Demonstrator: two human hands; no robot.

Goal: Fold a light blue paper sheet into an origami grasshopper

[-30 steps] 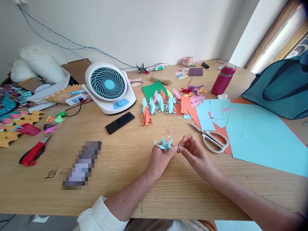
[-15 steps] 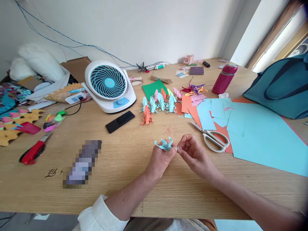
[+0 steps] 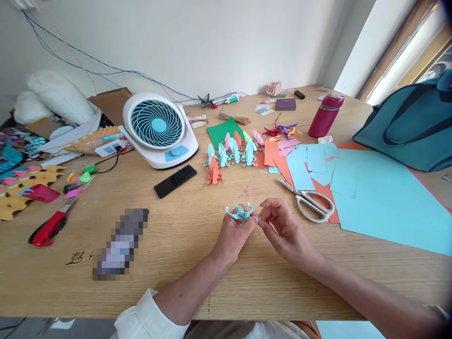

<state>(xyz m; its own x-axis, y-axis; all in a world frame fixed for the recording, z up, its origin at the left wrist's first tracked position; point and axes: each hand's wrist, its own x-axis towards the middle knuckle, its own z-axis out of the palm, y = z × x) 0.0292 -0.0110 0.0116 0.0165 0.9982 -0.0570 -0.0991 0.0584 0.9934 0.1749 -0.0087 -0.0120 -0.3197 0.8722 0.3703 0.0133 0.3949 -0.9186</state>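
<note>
Between my hands, low over the table, is a light blue origami frog [image 3: 240, 213] with thin folded legs sticking up and out. My left hand [image 3: 233, 235] is closed round its body, so much of the paper is hidden. My right hand [image 3: 284, 230] pinches the tip of one leg at the frog's right side, thumb and index finger together, the other fingers loosely curled. Beyond them stand several finished paper frogs in light blue, pink and orange, with an orange frog [image 3: 213, 171] in front. White-handled scissors [image 3: 310, 205] lie right of my right hand.
A large light blue sheet [image 3: 388, 197] and smaller paper pieces cover the right side, near a magenta bottle [image 3: 326, 116] and a teal bag [image 3: 406, 127]. Left are a fan [image 3: 158, 129], a black phone [image 3: 175, 181], a blurred-out rectangle [image 3: 122, 245] and a red-handled knife [image 3: 49, 229].
The camera view has shifted slightly. Both hands keep their hold on the blue frog, and the right fingers stay at the leg tip, with the upper fingers a little straighter.
</note>
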